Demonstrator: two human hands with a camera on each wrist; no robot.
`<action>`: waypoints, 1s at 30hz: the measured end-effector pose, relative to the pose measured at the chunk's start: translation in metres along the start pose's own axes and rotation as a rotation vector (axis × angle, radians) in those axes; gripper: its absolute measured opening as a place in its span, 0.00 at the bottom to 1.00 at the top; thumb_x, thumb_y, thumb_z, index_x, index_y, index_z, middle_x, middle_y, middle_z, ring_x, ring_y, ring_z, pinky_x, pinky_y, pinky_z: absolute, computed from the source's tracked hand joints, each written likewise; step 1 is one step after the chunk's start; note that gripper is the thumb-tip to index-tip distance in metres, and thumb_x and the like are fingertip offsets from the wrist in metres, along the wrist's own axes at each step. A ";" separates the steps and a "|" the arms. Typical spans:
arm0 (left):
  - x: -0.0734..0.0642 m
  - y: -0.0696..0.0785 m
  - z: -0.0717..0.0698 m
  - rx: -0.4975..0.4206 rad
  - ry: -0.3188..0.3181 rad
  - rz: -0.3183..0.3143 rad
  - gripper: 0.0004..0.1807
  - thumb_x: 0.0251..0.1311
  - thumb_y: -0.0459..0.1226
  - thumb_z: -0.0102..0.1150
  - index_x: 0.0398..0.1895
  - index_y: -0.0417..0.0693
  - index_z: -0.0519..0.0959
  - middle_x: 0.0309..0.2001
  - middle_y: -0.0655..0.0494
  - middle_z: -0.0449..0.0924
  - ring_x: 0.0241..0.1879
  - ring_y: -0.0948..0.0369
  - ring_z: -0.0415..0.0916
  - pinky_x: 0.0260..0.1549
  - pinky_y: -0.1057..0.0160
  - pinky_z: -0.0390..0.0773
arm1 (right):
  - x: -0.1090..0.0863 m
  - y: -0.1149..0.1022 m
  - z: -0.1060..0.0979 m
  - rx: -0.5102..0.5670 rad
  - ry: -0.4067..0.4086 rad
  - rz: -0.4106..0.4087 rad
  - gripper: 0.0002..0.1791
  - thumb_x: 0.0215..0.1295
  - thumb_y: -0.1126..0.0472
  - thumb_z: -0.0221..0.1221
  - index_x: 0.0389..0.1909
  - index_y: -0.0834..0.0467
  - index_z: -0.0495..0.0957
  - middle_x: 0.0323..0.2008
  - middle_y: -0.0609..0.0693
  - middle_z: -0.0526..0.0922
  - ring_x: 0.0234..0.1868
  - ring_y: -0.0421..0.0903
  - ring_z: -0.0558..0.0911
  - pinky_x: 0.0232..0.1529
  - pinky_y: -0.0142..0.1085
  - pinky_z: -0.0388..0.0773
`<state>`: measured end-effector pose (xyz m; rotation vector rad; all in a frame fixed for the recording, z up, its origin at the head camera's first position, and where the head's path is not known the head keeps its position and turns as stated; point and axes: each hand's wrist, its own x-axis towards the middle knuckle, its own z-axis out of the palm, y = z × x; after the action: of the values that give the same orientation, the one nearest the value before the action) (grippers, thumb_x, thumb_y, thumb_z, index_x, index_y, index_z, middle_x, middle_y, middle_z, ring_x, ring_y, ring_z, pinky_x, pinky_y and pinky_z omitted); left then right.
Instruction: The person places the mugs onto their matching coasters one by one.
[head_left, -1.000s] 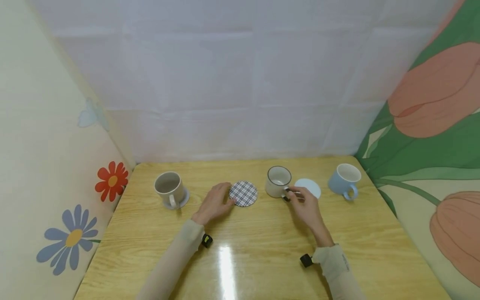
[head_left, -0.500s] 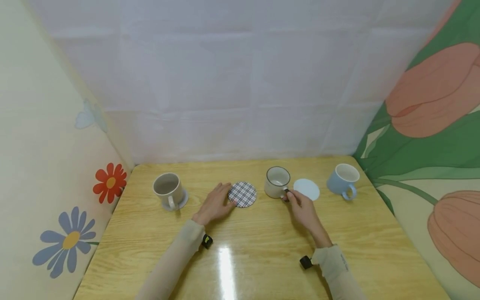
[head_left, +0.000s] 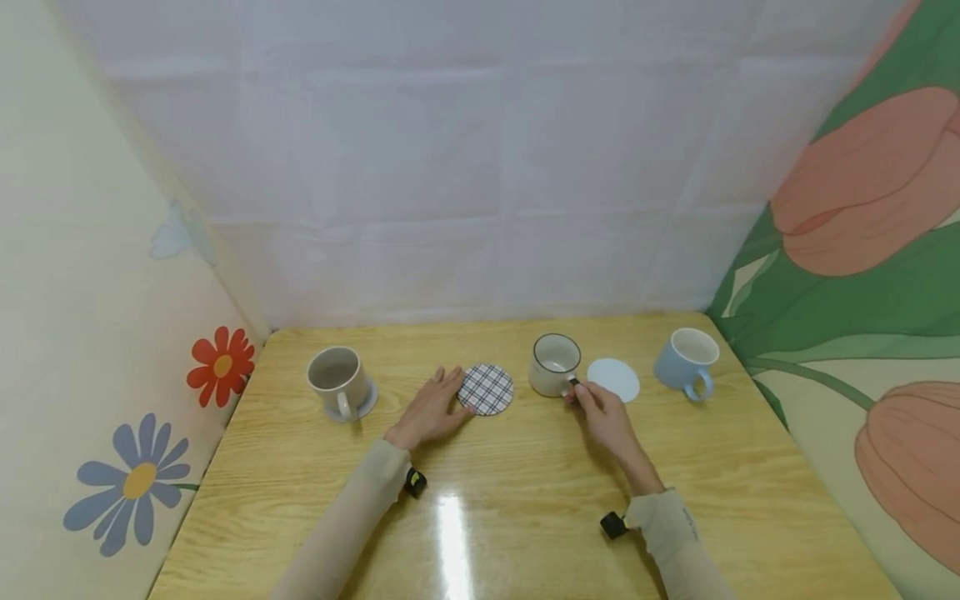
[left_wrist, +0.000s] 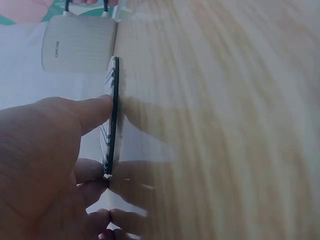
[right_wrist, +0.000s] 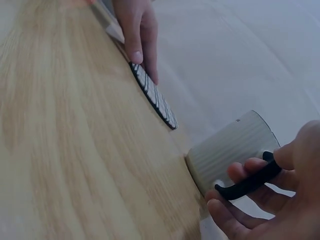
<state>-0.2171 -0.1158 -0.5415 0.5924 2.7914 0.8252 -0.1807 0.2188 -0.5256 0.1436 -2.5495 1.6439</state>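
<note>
A cream ribbed mug [head_left: 553, 371] with a dark rim and black handle stands upright on the table. My right hand [head_left: 609, 417] holds this mug's handle [right_wrist: 250, 182] between thumb and curled fingers. Left of the mug lies a round plaid coaster [head_left: 486, 389], flat on the table. At the coaster's left side is my left hand [head_left: 431, 411], its fingers extended. In the left wrist view, the left thumb [left_wrist: 97, 112] touches the coaster's edge, and the other fingertips reach down to the tabletop beside it.
A grey mug [head_left: 337, 379] stands on a pale coaster [head_left: 367, 406] at the left. Right of the cream mug lies a white round coaster [head_left: 613, 379]. Farther right, a blue mug [head_left: 684, 362] stands on the wooden table [head_left: 525, 500]. A white cloth [head_left: 487, 167] hangs behind.
The right-hand fingers have closed further round the mug's handle since a second ago. The mug and plaid coaster stay in place, and the left hand has barely moved.
</note>
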 end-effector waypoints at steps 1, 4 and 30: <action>0.000 0.001 -0.001 0.003 -0.004 -0.005 0.43 0.76 0.51 0.60 0.85 0.41 0.57 0.85 0.42 0.52 0.85 0.37 0.43 0.83 0.35 0.47 | 0.000 -0.002 0.000 0.021 -0.007 0.014 0.19 0.86 0.62 0.49 0.47 0.72 0.84 0.46 0.67 0.89 0.49 0.59 0.88 0.55 0.27 0.84; -0.001 0.002 -0.002 0.003 -0.016 -0.020 0.43 0.77 0.52 0.59 0.85 0.43 0.56 0.86 0.45 0.51 0.86 0.39 0.42 0.84 0.36 0.46 | 0.000 -0.006 0.000 0.087 -0.013 0.068 0.19 0.86 0.63 0.50 0.50 0.75 0.83 0.48 0.70 0.87 0.48 0.54 0.89 0.54 0.32 0.87; 0.000 0.002 0.002 -0.033 0.019 -0.022 0.42 0.75 0.50 0.62 0.84 0.41 0.59 0.85 0.43 0.54 0.85 0.37 0.44 0.84 0.36 0.46 | -0.001 -0.011 0.005 0.272 0.031 0.139 0.20 0.85 0.64 0.52 0.52 0.81 0.81 0.49 0.73 0.87 0.44 0.43 0.91 0.51 0.33 0.90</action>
<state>-0.2159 -0.1140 -0.5419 0.5510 2.7905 0.8748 -0.1784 0.2100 -0.5182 -0.0390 -2.3499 2.0217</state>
